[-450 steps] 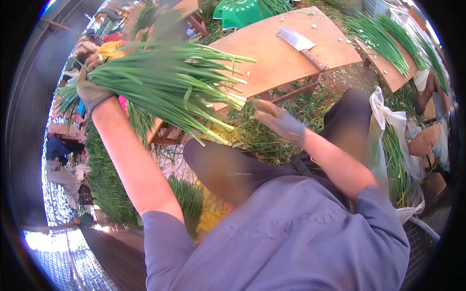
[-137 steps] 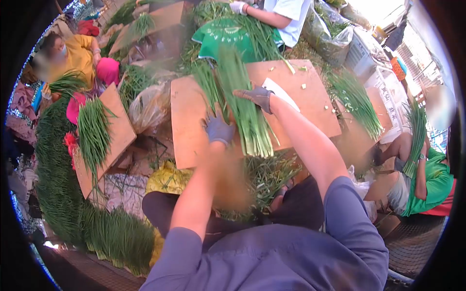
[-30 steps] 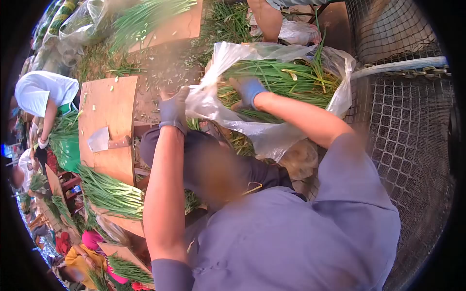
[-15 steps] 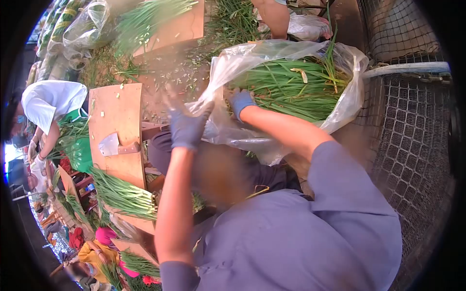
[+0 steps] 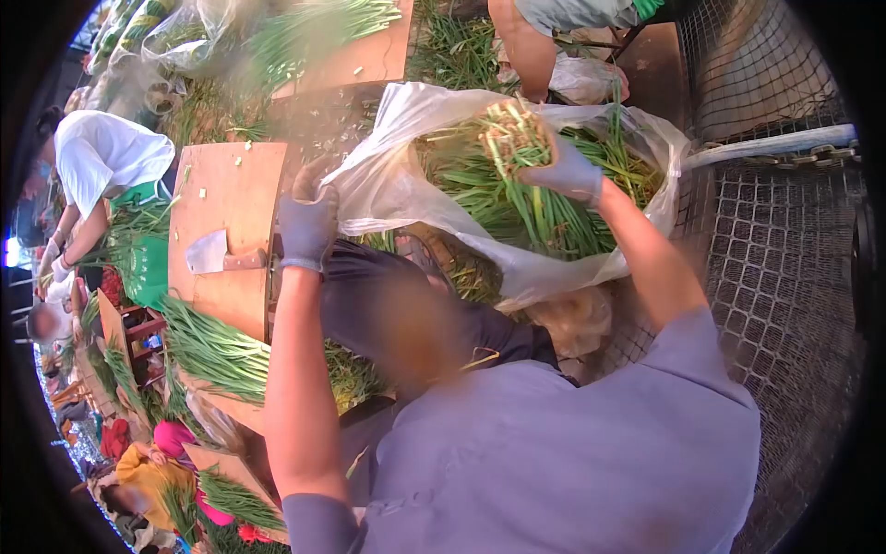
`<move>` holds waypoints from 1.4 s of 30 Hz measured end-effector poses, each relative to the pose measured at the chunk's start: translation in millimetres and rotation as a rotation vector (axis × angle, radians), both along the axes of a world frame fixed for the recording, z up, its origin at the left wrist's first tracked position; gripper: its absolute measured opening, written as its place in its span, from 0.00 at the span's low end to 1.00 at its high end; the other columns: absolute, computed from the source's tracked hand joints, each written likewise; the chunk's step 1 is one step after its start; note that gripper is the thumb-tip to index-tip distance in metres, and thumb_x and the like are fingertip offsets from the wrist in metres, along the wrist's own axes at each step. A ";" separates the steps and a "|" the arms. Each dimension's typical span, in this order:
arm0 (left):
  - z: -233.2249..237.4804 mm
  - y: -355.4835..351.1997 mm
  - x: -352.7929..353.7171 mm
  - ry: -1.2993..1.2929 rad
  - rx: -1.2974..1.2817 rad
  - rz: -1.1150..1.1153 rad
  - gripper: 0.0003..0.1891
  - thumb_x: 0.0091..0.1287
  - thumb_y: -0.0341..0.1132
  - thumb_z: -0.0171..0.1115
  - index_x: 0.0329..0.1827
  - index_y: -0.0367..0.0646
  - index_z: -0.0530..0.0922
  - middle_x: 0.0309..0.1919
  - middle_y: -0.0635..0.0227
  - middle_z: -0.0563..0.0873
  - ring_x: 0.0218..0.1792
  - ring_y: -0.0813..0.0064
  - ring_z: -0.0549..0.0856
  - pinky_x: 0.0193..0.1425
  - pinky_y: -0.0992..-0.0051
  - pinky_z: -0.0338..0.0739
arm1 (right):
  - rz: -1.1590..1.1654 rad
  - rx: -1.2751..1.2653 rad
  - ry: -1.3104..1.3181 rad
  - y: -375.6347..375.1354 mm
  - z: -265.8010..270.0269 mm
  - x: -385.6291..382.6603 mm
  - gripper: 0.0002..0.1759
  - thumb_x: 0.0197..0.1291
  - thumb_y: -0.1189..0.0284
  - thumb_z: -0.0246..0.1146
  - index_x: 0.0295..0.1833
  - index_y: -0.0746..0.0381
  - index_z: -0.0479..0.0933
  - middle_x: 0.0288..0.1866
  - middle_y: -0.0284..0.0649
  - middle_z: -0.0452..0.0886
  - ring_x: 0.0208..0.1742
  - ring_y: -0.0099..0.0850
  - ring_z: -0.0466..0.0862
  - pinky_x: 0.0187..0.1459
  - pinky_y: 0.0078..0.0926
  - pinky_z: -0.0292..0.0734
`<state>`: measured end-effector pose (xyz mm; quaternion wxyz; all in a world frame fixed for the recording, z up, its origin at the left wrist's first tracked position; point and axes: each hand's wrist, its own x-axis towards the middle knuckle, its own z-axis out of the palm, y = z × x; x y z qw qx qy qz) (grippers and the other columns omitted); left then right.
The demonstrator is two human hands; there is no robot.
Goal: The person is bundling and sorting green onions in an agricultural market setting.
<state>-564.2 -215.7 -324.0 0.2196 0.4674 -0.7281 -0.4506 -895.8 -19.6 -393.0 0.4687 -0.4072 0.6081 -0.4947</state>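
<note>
My right hand (image 5: 568,173), in a grey-blue glove, grips a bunch of long green leafy stalks (image 5: 519,138) with its pale root end facing up. This hand is over the open clear plastic bag (image 5: 386,198), where more green stalks (image 5: 471,189) lie. My left hand (image 5: 307,223), also gloved, has its fingers curled at the bag's stretched left edge and holds that edge. Left of it, a cleaver (image 5: 210,252) with a wooden handle rests flat on a wooden board (image 5: 198,208).
A pile of green stalks (image 5: 217,346) lies below the board. A person in a white top (image 5: 106,157) bends at the left. Another person's leg (image 5: 524,46) is at the top. Mesh netting (image 5: 775,249) and a pale pole (image 5: 771,145) stand at the right.
My right hand has moved right and lifted a bunch of stalks out of the bag. My left hand has gone from spread fingers to closed on the bag's edge.
</note>
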 end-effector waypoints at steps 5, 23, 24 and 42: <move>17.4 41.1 -24.6 -0.226 -0.840 0.028 0.29 0.68 0.27 0.61 0.73 0.39 0.67 0.61 0.53 0.79 0.62 0.62 0.79 0.66 0.65 0.72 | -0.005 -0.101 0.000 24.4 65.2 8.0 0.59 0.46 0.71 0.79 0.80 0.66 0.50 0.72 0.43 0.69 0.69 0.27 0.69 0.71 0.27 0.63; 110.7 142.6 -67.1 0.669 0.285 -0.516 0.42 0.75 0.59 0.49 0.79 0.36 0.50 0.78 0.47 0.55 0.78 0.62 0.58 0.78 0.62 0.53 | -0.040 -0.222 0.347 27.9 8.3 15.4 0.40 0.54 0.68 0.71 0.72 0.61 0.64 0.71 0.44 0.70 0.69 0.39 0.73 0.66 0.37 0.71; 120.2 136.9 -60.1 0.673 0.144 -0.564 0.42 0.75 0.58 0.51 0.79 0.36 0.49 0.77 0.48 0.55 0.78 0.61 0.58 0.79 0.63 0.53 | -0.107 -0.273 0.348 20.8 30.1 2.3 0.39 0.54 0.68 0.71 0.72 0.61 0.64 0.71 0.44 0.70 0.69 0.39 0.73 0.66 0.38 0.70; 178.6 145.7 92.0 1.545 0.765 -0.410 0.57 0.57 0.80 0.50 0.80 0.46 0.55 0.71 0.51 0.70 0.70 0.55 0.72 0.71 0.50 0.70 | 0.427 -1.343 0.650 -16.8 220.7 259.5 0.23 0.54 0.67 0.71 0.57 0.53 0.77 0.62 0.43 0.76 0.66 0.46 0.75 0.66 0.54 0.67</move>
